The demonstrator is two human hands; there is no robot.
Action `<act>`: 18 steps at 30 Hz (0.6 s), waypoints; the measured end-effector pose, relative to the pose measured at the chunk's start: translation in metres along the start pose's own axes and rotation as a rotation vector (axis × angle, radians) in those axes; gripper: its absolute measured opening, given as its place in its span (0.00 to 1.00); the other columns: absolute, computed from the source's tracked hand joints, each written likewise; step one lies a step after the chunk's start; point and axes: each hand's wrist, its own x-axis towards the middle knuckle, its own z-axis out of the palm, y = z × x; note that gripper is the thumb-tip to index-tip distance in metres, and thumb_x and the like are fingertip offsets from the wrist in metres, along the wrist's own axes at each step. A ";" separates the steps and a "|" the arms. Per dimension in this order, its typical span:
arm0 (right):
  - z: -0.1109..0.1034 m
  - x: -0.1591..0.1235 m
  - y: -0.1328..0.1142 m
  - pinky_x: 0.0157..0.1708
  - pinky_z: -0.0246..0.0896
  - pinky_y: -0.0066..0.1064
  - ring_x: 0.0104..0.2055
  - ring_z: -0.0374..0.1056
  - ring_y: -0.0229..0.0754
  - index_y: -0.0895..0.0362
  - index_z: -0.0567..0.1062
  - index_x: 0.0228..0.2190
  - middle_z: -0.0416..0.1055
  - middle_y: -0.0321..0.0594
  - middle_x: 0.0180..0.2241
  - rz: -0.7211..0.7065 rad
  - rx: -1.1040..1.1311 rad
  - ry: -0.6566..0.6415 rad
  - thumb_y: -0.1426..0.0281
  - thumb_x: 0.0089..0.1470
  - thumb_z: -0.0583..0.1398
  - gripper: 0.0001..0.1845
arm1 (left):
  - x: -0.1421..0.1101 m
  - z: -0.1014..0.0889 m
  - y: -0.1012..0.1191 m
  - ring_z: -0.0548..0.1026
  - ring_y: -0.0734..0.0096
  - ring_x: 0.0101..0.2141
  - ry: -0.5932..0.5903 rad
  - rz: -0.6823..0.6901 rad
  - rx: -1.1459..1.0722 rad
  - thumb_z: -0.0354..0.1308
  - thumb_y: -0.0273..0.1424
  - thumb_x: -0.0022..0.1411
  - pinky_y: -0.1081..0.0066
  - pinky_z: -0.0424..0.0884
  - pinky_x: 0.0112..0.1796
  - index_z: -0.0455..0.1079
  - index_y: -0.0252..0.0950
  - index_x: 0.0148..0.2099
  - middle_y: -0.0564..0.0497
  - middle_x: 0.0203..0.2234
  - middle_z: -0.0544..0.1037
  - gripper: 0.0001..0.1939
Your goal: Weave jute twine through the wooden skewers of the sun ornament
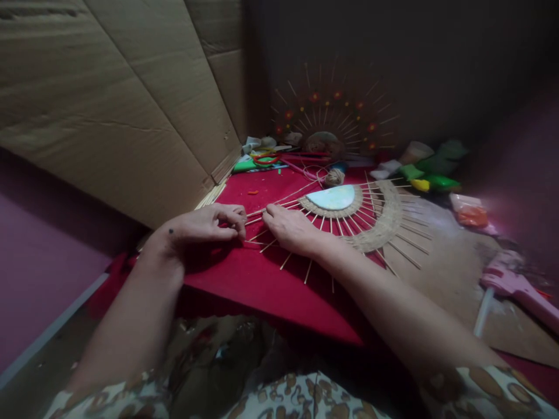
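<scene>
My left hand (206, 222) curled by the pale sticks (308, 272), my right hand (292, 229) lay across them; I could not tell what either pinched

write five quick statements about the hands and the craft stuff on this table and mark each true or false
1. The right hand is at the thin sticks of the half-round frame. True.

2. The cloth under the frame is green. False: the cloth is red.

3. A pink glue gun lies farther right than the frame. True.

4. The pale half-disc sits at the sticks' outer tips. False: the half-disc sits at the inner centre, inside a woven band.

5. The left hand is on the ball of twine. False: the left hand is by the stick ends, and the ball of twine lies behind the half-disc.
</scene>
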 end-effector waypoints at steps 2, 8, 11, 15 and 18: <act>0.000 0.000 0.000 0.27 0.48 0.32 0.39 0.62 0.43 0.62 0.70 0.43 0.68 0.49 0.42 0.004 -0.001 0.018 0.77 0.62 0.46 0.15 | -0.001 -0.002 -0.005 0.69 0.73 0.32 -0.055 -0.006 -0.016 0.58 0.33 0.57 0.72 0.65 0.35 0.76 0.35 0.32 0.52 0.29 0.71 0.08; 0.002 -0.001 0.002 0.26 0.49 0.32 0.39 0.62 0.43 0.62 0.69 0.42 0.67 0.48 0.42 0.000 -0.002 0.036 0.78 0.61 0.46 0.15 | 0.003 -0.004 -0.019 0.68 0.76 0.33 -0.088 0.025 0.007 0.58 0.34 0.60 0.74 0.64 0.37 0.75 0.36 0.31 0.53 0.30 0.70 0.09; 0.002 -0.001 0.003 0.26 0.48 0.32 0.38 0.61 0.43 0.62 0.69 0.42 0.67 0.48 0.42 -0.005 0.003 0.040 0.77 0.61 0.46 0.14 | 0.004 -0.002 -0.018 0.68 0.77 0.32 -0.047 0.027 0.074 0.57 0.34 0.61 0.75 0.64 0.36 0.74 0.36 0.31 0.53 0.30 0.69 0.09; 0.002 -0.001 0.003 0.26 0.47 0.32 0.38 0.61 0.42 0.61 0.69 0.42 0.68 0.48 0.43 0.001 0.010 0.036 0.77 0.62 0.46 0.14 | 0.005 0.002 -0.017 0.67 0.77 0.30 0.032 0.037 0.148 0.56 0.34 0.61 0.76 0.64 0.34 0.72 0.36 0.30 0.54 0.29 0.67 0.10; 0.001 -0.001 0.003 0.26 0.47 0.31 0.39 0.62 0.42 0.61 0.69 0.41 0.68 0.48 0.42 -0.003 0.008 0.034 0.77 0.61 0.46 0.14 | 0.007 0.006 -0.019 0.66 0.76 0.30 0.156 0.064 0.228 0.54 0.34 0.62 0.75 0.63 0.34 0.71 0.35 0.31 0.54 0.29 0.67 0.10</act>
